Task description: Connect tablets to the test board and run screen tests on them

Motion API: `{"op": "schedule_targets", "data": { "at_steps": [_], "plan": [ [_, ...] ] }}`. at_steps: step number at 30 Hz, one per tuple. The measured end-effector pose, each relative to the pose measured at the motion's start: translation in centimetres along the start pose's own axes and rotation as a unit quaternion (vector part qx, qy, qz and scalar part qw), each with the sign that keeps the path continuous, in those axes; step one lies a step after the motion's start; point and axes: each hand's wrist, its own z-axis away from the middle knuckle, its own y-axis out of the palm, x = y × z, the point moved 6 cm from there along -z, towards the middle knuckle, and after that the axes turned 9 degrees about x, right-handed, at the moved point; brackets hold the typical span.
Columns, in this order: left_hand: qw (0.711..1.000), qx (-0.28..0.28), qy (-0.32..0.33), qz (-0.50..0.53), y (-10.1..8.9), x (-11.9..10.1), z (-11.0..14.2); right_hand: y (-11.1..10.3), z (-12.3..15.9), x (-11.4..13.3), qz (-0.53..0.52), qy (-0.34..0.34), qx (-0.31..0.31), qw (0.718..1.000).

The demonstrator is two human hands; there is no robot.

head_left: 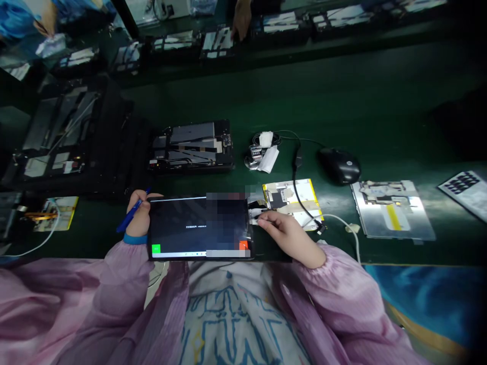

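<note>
A tablet [190,228] with a lit dark screen lies before me, showing a green and an orange-red block in its lower corners. My left hand [139,215] is closed at its left edge, with a blue pen [131,215] held between the fingers. At the right edge, my right hand [283,230] pinches a small pale connector [255,215]; the fingertips partly hide it. Just behind that hand lies a yellow-edged battery pack [304,190] with a circuit board. A black cable [297,185] and a white cable [338,219] cross it.
An opened tablet body [194,144] lies beyond the screen, beside stacked tablet bodies [61,132] at left. A black mouse [340,165], coiled cable [266,139] and silver plate [393,210] sit to the right. Another person's hand [242,19] touches devices on the far bench.
</note>
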Motion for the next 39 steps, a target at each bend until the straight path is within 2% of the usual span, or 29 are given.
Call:
{"op": "schedule_targets", "data": {
  "at_steps": [8,17,33,39],
  "plan": [
    [1.000,-0.004,0.006,0.016,-0.24,0.21,-0.09,0.34,0.04,-0.41,0.039,0.008,0.023,0.999],
    [1.000,0.000,0.007,0.011,0.05,0.01,-0.09,0.36,0.03,-0.25,0.043,-0.002,-0.002,0.999],
    [0.999,0.019,0.022,-0.037,-0.02,0.08,-0.24,0.83,0.17,0.03,0.067,-0.018,0.075,0.995],
    [0.999,0.020,0.035,-0.026,0.31,-0.01,-0.25,1.07,-0.22,0.11,0.087,0.006,0.083,0.993]
  ]
}}
